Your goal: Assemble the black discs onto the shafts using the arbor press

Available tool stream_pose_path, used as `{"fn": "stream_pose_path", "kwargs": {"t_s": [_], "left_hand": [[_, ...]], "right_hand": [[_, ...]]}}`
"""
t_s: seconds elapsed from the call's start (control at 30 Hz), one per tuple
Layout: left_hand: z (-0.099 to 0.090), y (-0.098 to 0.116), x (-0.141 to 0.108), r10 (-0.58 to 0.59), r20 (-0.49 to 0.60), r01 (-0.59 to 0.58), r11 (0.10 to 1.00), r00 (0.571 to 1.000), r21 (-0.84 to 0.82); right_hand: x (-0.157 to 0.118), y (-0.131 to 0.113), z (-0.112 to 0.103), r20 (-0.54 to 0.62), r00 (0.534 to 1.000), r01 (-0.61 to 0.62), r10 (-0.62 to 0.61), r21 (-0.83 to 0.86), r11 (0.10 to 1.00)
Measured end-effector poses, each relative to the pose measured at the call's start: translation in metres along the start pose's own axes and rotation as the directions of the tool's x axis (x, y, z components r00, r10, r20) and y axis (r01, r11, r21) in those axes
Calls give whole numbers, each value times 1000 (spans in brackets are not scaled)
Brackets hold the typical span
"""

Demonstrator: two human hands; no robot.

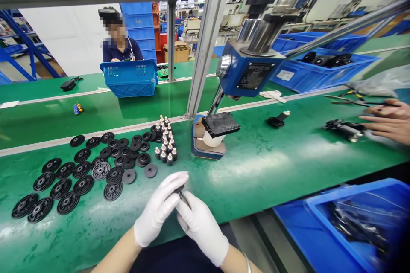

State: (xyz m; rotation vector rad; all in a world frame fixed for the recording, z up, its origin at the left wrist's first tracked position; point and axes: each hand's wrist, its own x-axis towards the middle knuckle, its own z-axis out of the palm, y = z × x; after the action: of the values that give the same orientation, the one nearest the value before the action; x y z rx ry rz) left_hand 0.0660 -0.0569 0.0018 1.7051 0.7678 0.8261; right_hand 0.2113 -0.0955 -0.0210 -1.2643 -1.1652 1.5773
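Observation:
Both of my hands wear white gloves and meet over the front edge of the green bench. My left hand (pixel 160 207) curls round the top of a small black part (pixel 183 196), and my right hand (pixel 205 227) pinches it from below. Fingers hide most of this part, so its kind does not show. Beyond my left hand lie many black ribbed discs (pixel 83 184) and smaller black discs (pixel 150 170). Several black pieces with white shafts (pixel 169 158) stand upright in a group beside them. A blue hand press (pixel 253 72) rises behind, with a black block (pixel 221 124) above its base.
A metal post (pixel 208 38) stands behind the press. At the right, another person's hand (pixel 389 119) is near black parts (pixel 344 130). A blue bin (pixel 320 74) holds black parts; another blue bin (pixel 355 187) sits low at right. Across the bench, a person works behind a blue basket (pixel 130 79).

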Motion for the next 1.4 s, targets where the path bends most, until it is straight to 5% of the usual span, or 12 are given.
{"fn": "stream_pose_path", "kwargs": {"t_s": [0.1,0.27,0.47,0.7,0.83,0.9,0.97,1.03,1.1,1.23,1.4], "left_hand": [[-8,6,-1,68,72,-84,965,995,247],[-8,6,-3,196,139,-240,778,971,581],[2,1,0,164,44,-162,825,985,541],[2,15,2,162,99,-187,916,982,356],[8,4,-3,33,-110,-2,964,993,267],[-3,-8,-4,-9,-308,105,950,951,295],[-23,-22,-5,41,-533,214,888,845,408],[-44,-33,-3,141,-562,275,759,815,590],[-57,-40,2,178,-447,269,589,876,762],[-56,-39,13,61,-255,222,329,965,918],[-47,-43,14,-61,-139,150,262,988,953]], "right_hand": [[-2,-9,-4,121,993,-22,13,79,997],[-4,-22,-4,166,986,7,-25,109,994],[-3,-29,-2,159,987,-3,-13,104,995],[5,-30,-15,264,965,20,-5,-54,998],[10,-4,-10,288,957,3,-29,89,996],[11,5,-12,252,967,1,-43,167,986],[12,7,-19,191,977,46,-91,229,972],[12,4,-26,149,982,79,-120,259,963],[12,-1,-30,146,984,61,-100,249,967],[11,-5,-27,154,986,23,-64,254,967],[8,-11,-28,125,990,32,-67,262,965]]}}
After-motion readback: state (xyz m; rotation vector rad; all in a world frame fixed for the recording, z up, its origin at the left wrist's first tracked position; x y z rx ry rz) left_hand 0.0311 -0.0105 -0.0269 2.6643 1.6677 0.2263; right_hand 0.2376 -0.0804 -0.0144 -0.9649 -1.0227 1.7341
